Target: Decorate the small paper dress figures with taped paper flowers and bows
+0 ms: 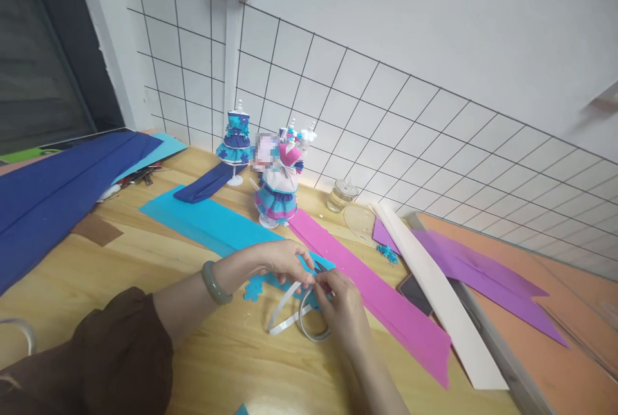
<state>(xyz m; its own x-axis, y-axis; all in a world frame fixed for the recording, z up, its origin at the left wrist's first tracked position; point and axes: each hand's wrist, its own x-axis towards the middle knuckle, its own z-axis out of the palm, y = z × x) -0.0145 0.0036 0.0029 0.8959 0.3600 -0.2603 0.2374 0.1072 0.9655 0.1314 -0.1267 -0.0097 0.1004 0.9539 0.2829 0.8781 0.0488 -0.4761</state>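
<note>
Head view: both hands work close to the left edge of the pink strip [386,302], which runs slantwise across the wooden table [232,370]. The left hand [286,262], with a green bracelet [215,283] at its wrist, has thumb and forefinger pinched on the end of a thin white tape [284,323]. The right hand [344,304] overlaps the strip's edge; its fingertips meet the left ones, but its own fingers hide whatever they grip, so I cannot tell how firmly they close or on what. Dark scissors [319,267] show beside those fingertips, just left of the pink strip. The tape bends in a loop on that same side, next to a tape roll [316,338] beneath the hands.

Farther left of the pink strip lie a blue flower [253,287] and the broad blue strip [217,225], partly under the hands. A front dress form [280,186] stands near the strip's far end, with a blue-dressed form [235,138] beyond it to the left. Right of the pink strip are the glass [342,196], a cluster of blue cut-outs [387,254] and the cream strip [444,299].
</note>
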